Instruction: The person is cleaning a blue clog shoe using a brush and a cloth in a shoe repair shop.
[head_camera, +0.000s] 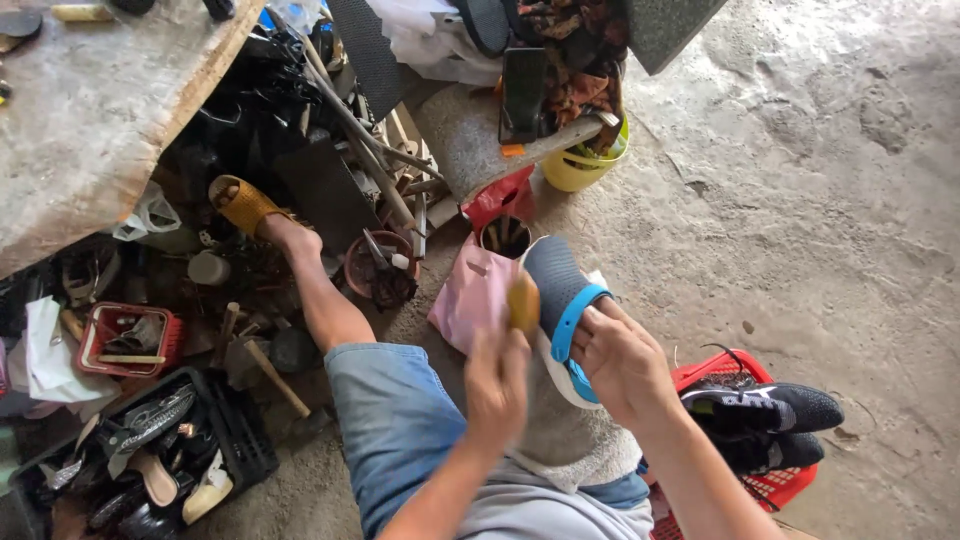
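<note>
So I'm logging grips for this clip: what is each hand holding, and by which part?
The right hand grips the blue-strapped sandal at its heel end. The left hand holds a blurred yellowish brush by its lower end.

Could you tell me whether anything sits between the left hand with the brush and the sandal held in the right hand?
Nothing visible does: the left hand presses the brush straight against the sandal, which the right hand grips.

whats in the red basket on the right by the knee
The red basket holds a black sneaker with a white sole, lying across its top. A second dark shoe sits beneath it. Anything deeper is hidden by the shoes and the right forearm.
</note>
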